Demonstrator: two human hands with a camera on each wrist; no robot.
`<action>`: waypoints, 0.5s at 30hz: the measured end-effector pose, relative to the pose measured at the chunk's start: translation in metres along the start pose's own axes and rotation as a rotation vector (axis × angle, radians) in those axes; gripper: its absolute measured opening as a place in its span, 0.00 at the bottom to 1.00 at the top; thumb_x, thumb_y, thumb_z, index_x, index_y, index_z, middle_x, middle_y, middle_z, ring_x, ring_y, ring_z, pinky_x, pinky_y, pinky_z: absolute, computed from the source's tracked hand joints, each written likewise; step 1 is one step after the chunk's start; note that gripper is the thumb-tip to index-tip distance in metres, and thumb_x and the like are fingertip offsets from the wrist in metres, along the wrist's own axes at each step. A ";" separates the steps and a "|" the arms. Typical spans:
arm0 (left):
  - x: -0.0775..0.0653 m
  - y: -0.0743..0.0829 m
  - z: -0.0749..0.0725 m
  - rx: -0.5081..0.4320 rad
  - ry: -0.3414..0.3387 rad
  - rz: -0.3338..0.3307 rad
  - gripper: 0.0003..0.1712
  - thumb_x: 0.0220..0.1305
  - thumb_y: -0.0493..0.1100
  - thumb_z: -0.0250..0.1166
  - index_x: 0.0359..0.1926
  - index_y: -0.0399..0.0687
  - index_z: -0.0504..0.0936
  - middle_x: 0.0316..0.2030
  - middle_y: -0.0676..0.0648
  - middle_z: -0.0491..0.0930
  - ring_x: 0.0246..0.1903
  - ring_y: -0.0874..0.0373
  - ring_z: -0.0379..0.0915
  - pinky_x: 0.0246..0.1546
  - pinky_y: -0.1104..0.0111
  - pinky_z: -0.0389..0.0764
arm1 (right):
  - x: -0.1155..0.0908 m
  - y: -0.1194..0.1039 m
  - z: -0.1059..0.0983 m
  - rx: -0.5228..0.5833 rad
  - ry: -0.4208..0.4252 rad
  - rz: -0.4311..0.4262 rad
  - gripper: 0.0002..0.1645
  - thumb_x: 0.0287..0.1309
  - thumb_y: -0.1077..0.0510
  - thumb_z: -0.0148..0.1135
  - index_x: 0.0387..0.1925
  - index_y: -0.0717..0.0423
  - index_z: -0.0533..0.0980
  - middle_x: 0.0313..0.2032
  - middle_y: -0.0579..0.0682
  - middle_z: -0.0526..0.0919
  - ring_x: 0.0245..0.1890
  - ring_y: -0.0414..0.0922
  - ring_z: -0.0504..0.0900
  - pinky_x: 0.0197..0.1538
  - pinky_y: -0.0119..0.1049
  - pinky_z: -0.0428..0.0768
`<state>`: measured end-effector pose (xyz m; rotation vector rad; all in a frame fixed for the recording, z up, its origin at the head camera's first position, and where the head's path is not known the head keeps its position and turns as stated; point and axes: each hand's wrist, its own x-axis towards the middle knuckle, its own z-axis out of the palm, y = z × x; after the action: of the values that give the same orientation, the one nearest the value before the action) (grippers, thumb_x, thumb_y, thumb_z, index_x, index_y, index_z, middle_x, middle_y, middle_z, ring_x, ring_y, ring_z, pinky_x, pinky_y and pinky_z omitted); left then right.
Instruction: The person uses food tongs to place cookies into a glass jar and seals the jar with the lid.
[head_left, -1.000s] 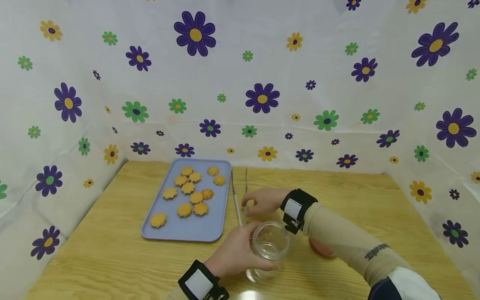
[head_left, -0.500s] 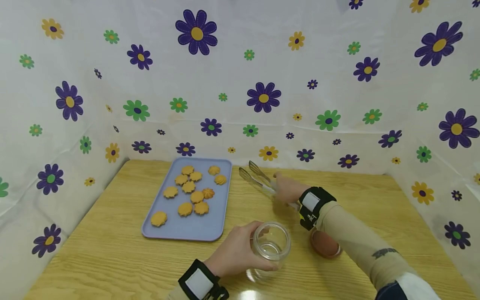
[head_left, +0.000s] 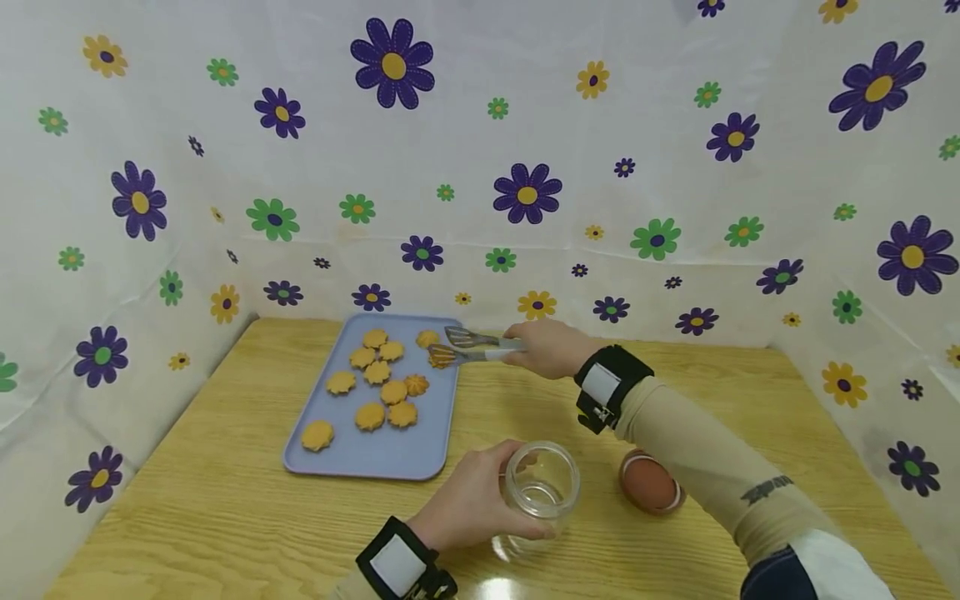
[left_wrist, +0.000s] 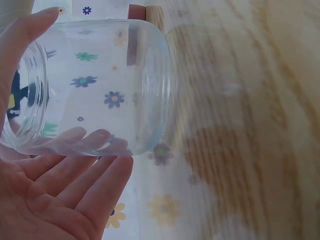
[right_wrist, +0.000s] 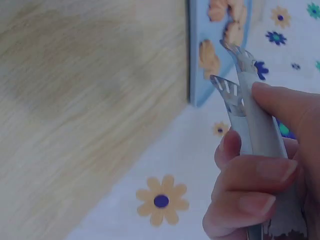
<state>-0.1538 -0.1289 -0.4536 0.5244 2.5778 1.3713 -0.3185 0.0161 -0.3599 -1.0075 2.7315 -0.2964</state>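
Observation:
My left hand (head_left: 480,498) holds a clear glass jar (head_left: 543,483) that stands upright on the table, thumb on one side and fingers on the other; the left wrist view shows the jar (left_wrist: 105,90) with nothing inside. My right hand (head_left: 553,347) grips metal tongs (head_left: 491,356) by their pale handles. The slotted tips of the tongs (right_wrist: 240,80) are spread apart and reach over the right edge of the blue tray (head_left: 360,457). One tip overlaps a cookie (head_left: 437,357) at the tray's upper right; whether it touches cannot be told.
Several more cookies (head_left: 377,372) lie on the tray, left of the jar. A round reddish-brown lid (head_left: 650,482) with a pale rim lies right of the jar, below my right forearm. Flower-patterned cloth (head_left: 457,150) hangs behind the wooden table (head_left: 202,500) and along its sides.
My right hand has lifted the tongs off the table beside the tray, turned them and brought their tips left over the cookies. The left hand and jar have stayed in place.

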 end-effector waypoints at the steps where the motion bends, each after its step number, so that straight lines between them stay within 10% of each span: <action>1: 0.000 0.000 0.000 -0.003 -0.002 -0.003 0.49 0.37 0.69 0.80 0.60 0.53 0.77 0.47 0.56 0.83 0.46 0.62 0.78 0.47 0.68 0.80 | 0.001 -0.004 0.003 -0.014 -0.008 -0.009 0.28 0.72 0.45 0.56 0.64 0.58 0.74 0.54 0.55 0.83 0.47 0.48 0.83 0.54 0.44 0.82; 8: -0.001 -0.001 0.002 -0.006 -0.003 -0.023 0.49 0.36 0.68 0.81 0.59 0.53 0.77 0.47 0.56 0.83 0.46 0.63 0.79 0.47 0.68 0.80 | 0.009 -0.014 0.016 -0.065 0.008 -0.020 0.22 0.71 0.48 0.58 0.59 0.56 0.77 0.42 0.51 0.85 0.29 0.43 0.77 0.35 0.36 0.77; 15: 0.000 -0.001 0.001 -0.011 0.004 -0.005 0.49 0.37 0.67 0.82 0.60 0.53 0.77 0.47 0.56 0.83 0.47 0.62 0.79 0.48 0.68 0.80 | 0.017 -0.011 0.015 -0.122 0.039 -0.001 0.27 0.71 0.45 0.58 0.64 0.54 0.74 0.45 0.52 0.86 0.33 0.44 0.81 0.38 0.41 0.83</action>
<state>-0.1541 -0.1286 -0.4545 0.5130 2.5719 1.3853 -0.3202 -0.0054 -0.3734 -1.0439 2.8141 -0.1523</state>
